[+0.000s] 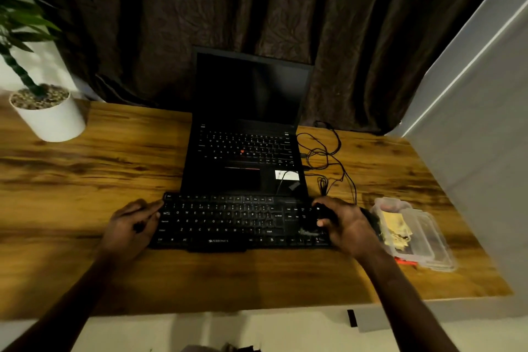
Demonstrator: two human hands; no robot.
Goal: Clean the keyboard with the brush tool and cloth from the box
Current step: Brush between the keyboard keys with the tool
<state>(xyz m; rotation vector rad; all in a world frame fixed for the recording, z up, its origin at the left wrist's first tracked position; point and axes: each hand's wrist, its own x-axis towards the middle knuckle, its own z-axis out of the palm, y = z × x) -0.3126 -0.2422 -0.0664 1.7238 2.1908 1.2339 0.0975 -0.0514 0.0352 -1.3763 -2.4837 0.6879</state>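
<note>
A black keyboard [228, 220] lies on the wooden table [85, 168] in front of me. My left hand [130, 223] rests at the keyboard's left end, fingers curled, with the fingertips against its edge. My right hand [347, 223] grips a dark brush tool [321, 216] over the keyboard's right end, the number pad area. The tool's bristles touch the keys there. A clear plastic box [423, 240] stands open to the right of that hand, with a yellow cloth [395, 226] inside it.
An open black laptop [248, 137] stands just behind the keyboard. Black cables [325, 151] tangle to its right. A white pot with a plant [48, 114] sits at the table's back left. A grey wall [471, 123] closes the right side.
</note>
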